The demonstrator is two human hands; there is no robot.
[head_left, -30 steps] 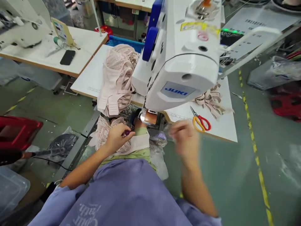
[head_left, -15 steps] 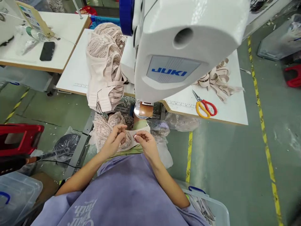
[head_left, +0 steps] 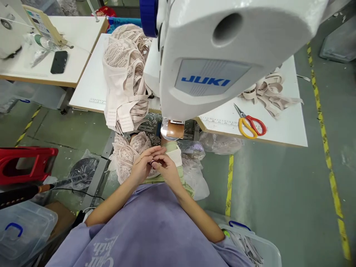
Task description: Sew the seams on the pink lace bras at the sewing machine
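Lace bra [head_left: 125, 152], left hand [head_left: 141, 167] touching right hand [head_left: 169, 172]

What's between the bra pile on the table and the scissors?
The white sewing machine, then a stretch of tabletop with printed ruler marks running toward the scissors. It shows in the head view.

A garment sewing workshop, a white JUKI machine [head_left: 211, 85] over a worktable [head_left: 286, 129] with a printed ruler [head_left: 219, 121], heaped beige lace bras [head_left: 119, 74], loose fabric strips [head_left: 271, 92], scissors [head_left: 247, 118], a second worktable [head_left: 78, 40] alongside, yellow-and-black tape [head_left: 230, 174] on the green floor [head_left: 269, 196]
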